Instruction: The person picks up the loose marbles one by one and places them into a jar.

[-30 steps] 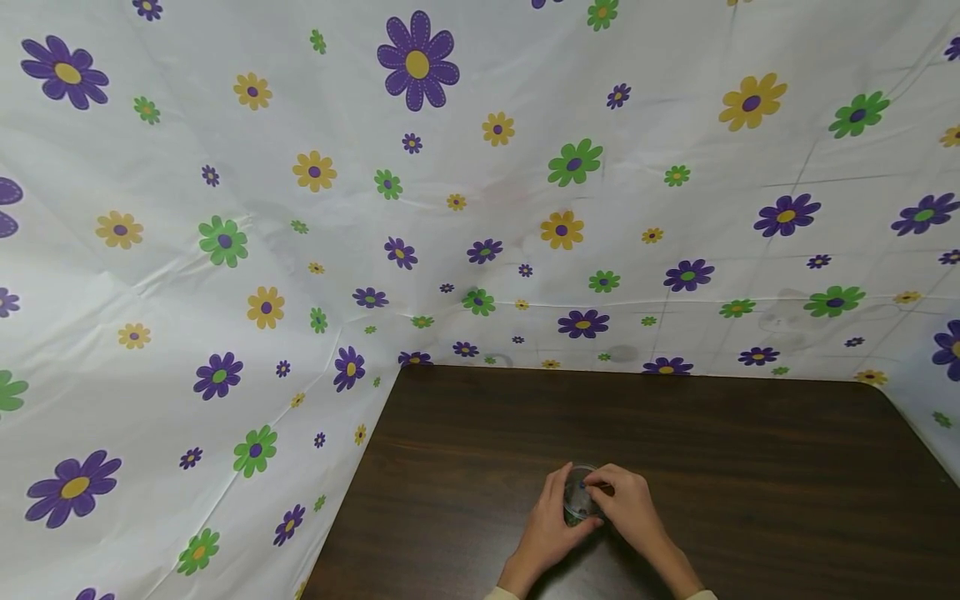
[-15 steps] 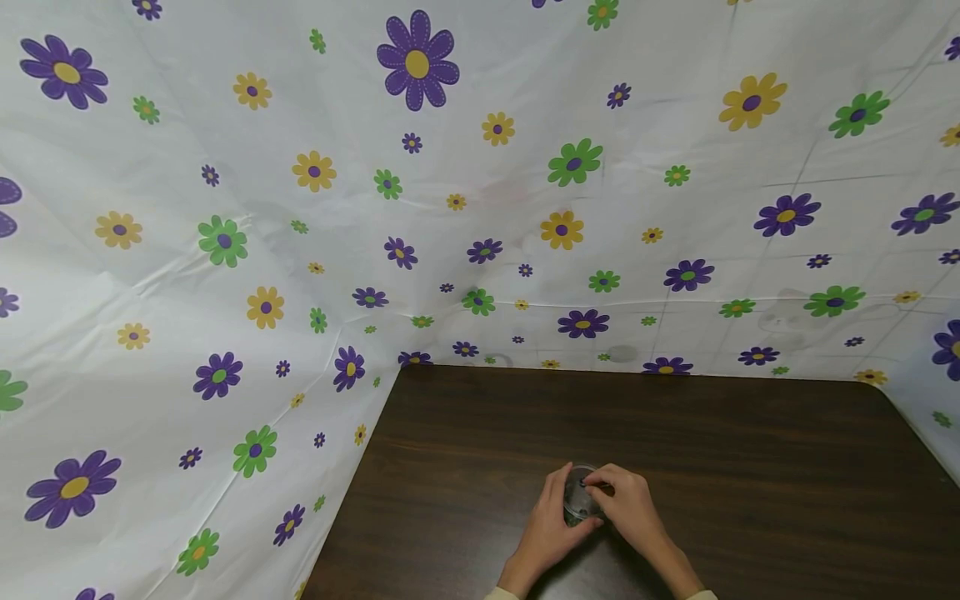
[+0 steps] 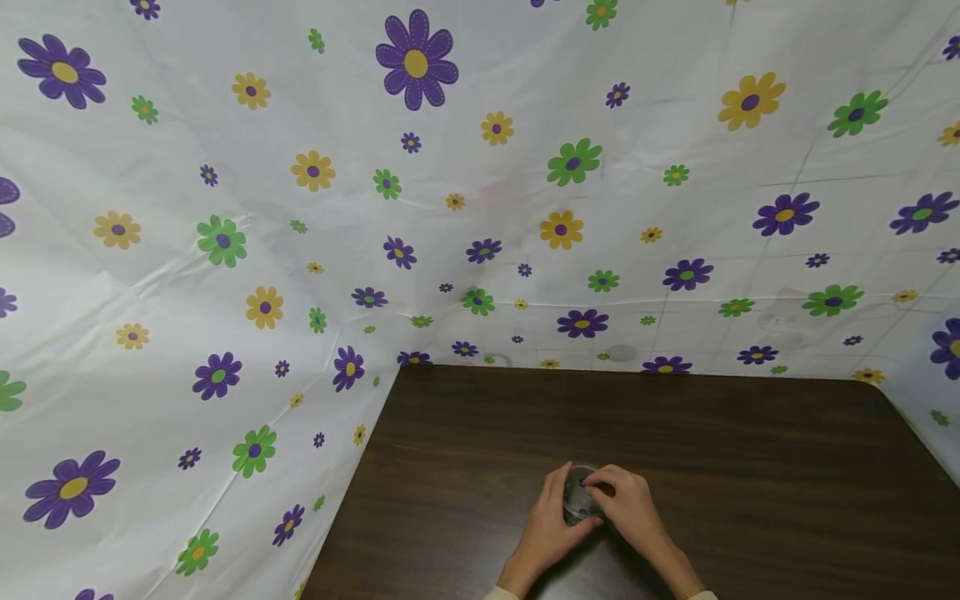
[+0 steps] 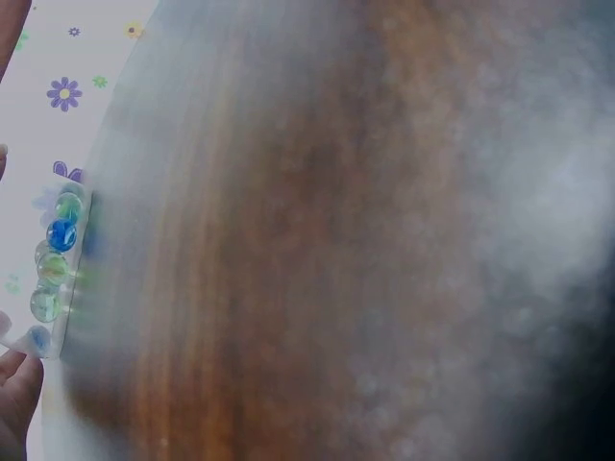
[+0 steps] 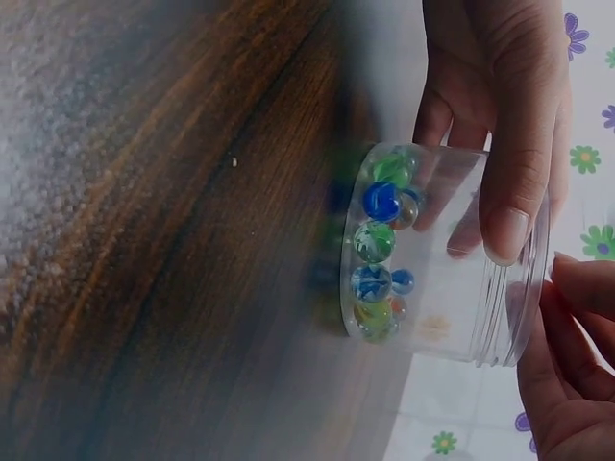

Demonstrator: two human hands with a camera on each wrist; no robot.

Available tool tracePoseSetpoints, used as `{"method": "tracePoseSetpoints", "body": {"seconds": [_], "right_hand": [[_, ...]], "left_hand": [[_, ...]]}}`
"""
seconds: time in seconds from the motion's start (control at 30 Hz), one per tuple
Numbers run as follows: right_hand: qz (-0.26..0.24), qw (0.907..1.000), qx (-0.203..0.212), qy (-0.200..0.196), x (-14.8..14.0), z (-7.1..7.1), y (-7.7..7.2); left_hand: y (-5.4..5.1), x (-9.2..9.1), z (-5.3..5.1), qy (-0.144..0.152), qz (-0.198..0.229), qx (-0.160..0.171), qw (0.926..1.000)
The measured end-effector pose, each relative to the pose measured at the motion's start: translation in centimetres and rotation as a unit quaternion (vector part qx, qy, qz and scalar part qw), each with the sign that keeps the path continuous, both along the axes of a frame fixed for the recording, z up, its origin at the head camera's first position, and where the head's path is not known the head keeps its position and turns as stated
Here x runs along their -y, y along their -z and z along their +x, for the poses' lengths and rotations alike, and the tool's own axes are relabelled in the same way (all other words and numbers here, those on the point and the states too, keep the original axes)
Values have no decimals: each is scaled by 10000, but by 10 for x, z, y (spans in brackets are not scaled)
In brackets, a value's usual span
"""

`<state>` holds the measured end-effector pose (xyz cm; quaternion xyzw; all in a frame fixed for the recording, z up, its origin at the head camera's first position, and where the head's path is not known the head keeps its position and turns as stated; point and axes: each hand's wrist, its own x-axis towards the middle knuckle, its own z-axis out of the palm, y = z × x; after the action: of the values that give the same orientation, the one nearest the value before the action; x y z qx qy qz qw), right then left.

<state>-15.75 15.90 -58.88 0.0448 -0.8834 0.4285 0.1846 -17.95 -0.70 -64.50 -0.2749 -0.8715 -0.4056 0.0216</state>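
Observation:
A clear plastic jar (image 5: 452,230) stands on the dark wooden table, with glass marbles (image 5: 373,240) in blue, green and yellow lying at its bottom. My left hand (image 3: 550,525) grips the jar around its side, thumb towards me and fingers on the far left. Over the jar's round top (image 3: 573,504), my right hand (image 3: 628,507) has its thumb and index finger brought together on a small dark blue thing (image 3: 582,482), too small to identify. In the left wrist view the jar (image 4: 72,288) shows only at the left edge, several marbles (image 4: 61,235) inside it.
A brown wooden table (image 3: 465,425) extends behind and to both sides of the jar. White sheeting (image 3: 480,275) printed with purple, yellow and green flowers rises at the table's back and left edges, and also at the far right.

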Motion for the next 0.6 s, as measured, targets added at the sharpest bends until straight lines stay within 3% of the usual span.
{"method": "tracePoseSetpoints", "body": {"seconds": [0.6], "right_hand": [[-19, 10000, -69, 59, -1, 3, 4]], "left_hand": [[-2, -1, 1, 16, -26, 68, 10000]]}}
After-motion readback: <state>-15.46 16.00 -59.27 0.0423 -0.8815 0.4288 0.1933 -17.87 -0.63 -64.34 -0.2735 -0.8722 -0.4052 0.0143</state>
